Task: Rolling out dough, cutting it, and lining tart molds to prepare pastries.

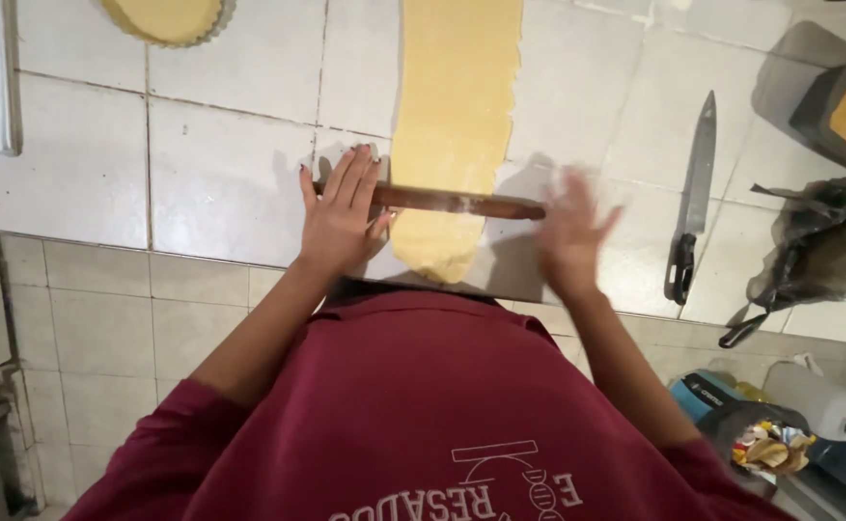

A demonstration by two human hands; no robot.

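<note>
So here's the setup: a long strip of yellow dough [454,125] lies on the white tiled counter [230,183], running straight away from the person, its near end rounded off just short of the counter edge. A thin wooden rolling pin [452,202] lies across it near that end, so the pin's long axis goes left to right, at right angles to the strip.

The left hand [339,214] lies flat and open on the pin's left end, fingers spread and pointing away, palm pressing down rather than wrapped around it. The right hand [569,232] is at the pin's right end, also open with fingers splayed, but it's blurred, so I can't tell if the palm really touches the wood. Both hands sit outside the dough, one on each side, about equally near the pin.

Other stuff around: a knife [691,207] lies well to the right, blade pointing away. A dark plastic bag [814,251] lies further right, with a dark tray [843,106] beyond it holding something yellow. Top left there's a fluted tart tin [167,19] lined with dough.
</note>
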